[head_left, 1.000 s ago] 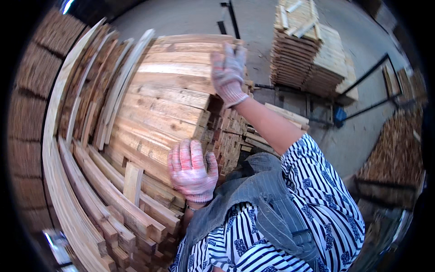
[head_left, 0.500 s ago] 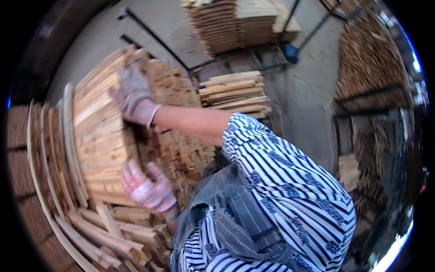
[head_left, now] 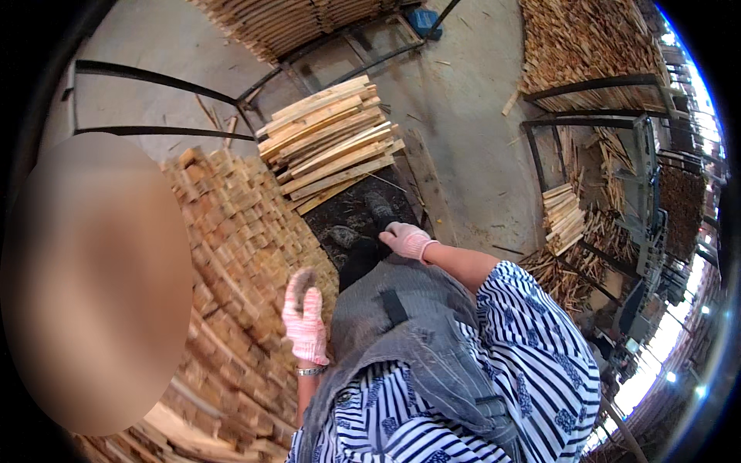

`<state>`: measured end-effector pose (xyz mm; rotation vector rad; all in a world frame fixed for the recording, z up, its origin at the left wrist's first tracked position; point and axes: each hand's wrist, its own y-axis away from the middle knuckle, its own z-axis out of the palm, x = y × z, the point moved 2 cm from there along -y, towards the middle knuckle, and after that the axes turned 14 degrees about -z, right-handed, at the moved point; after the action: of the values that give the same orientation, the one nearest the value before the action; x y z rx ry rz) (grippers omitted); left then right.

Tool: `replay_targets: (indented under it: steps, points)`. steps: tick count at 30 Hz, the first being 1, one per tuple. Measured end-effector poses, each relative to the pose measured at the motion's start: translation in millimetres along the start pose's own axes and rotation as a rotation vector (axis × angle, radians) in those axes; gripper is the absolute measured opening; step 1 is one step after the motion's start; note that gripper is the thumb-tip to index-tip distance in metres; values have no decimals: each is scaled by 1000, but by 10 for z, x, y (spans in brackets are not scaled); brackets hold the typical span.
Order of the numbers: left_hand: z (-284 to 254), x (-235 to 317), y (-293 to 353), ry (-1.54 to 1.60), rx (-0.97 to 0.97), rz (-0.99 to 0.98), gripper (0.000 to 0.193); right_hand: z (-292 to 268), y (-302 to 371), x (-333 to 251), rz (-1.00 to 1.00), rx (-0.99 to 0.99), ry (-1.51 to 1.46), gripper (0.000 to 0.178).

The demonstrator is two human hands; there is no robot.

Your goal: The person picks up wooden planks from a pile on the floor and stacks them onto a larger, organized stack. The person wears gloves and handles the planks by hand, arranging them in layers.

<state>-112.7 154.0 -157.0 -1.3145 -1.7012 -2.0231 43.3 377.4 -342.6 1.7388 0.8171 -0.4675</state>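
Observation:
My left hand [head_left: 306, 320], in a pink-and-white knit glove with a dirty grey fingertip, is raised beside the big stack of wood strips [head_left: 247, 224]. Its fingers are apart, and nothing shows in them. My right hand [head_left: 407, 241], in a similar glove, hangs low in front of my grey apron [head_left: 409, 289], close to my dark shoes. Its fingers look loose, partly turned from view, with nothing seen in them. Ahead lies a smaller pile of loose wooden slats [head_left: 332, 143]. A smeared oval hides the stack's left side.
Dark metal rack bars [head_left: 166, 77] stand at the far left. Another wood stack [head_left: 301, 19] and a blue object [head_left: 425, 23] are at the far side. To the right, a large wood stack [head_left: 587, 50] stands near scattered sticks [head_left: 606, 239] and metal frames. Grey concrete floor [head_left: 478, 139] runs between.
My view has swung to the right. Both hands have come away from the stack's top; the right one dropped to my front, while the left stays raised near the stack's side.

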Motion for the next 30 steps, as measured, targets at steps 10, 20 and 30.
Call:
replay_targets:
  steps: [10,20,30]
  points:
    - [809,-2750,-2638,733,-192,-909,31,-573,-1969,1810,223,273,-177,71]
    - [1216,-4699,-5120,1135,-171,-1015,97,-970,-4303,3590,331,280,153,102]
    - [1468,-4958,-5243,1283,-10,-895,98,277,-3559,4269,146,-8,308,59]
